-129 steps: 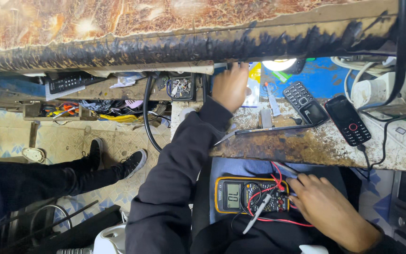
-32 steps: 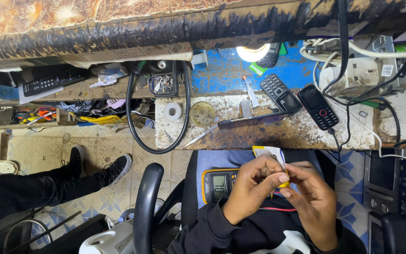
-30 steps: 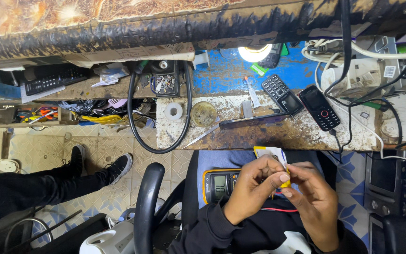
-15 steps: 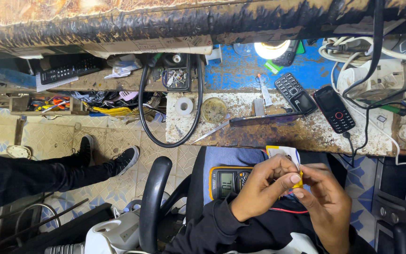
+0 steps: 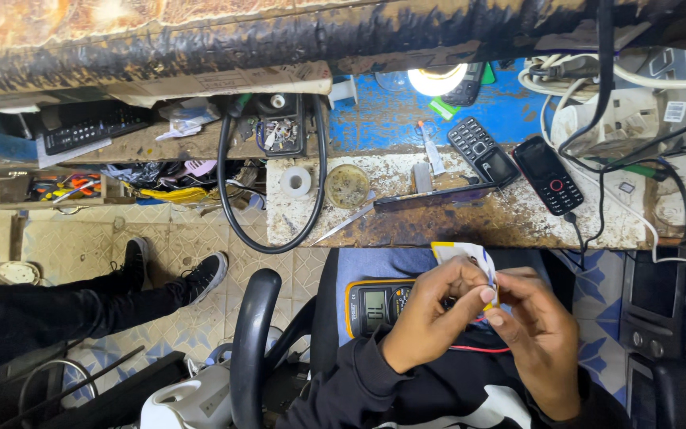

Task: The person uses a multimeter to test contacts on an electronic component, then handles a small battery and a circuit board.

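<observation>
Both hands meet over the lap, just below the worktop (image 5: 470, 226) edge. The left hand (image 5: 437, 314) is curled, thumb and fingers pinched on a small white and yellow pack (image 5: 464, 254) that stands up between the two hands. The right hand (image 5: 540, 330) is also curled, its fingertips closed on the same pack from the other side, so the fingers of both hands touch. What exactly the pack is cannot be told. Under the hands a yellow meter (image 5: 375, 302) lies on the lap, partly hidden by the left hand, and a red lead (image 5: 478, 348) runs between the wrists. On the worktop above, two phones (image 5: 518, 163) lie side by side, with a tape roll (image 5: 295, 181) and a round tin (image 5: 347, 185) near the left end. A black cable (image 5: 228, 199) loops off that end. A lamp (image 5: 437, 79) shines at the back. Another person's leg (image 5: 81, 298) stretches across the tiled floor at left.
</observation>
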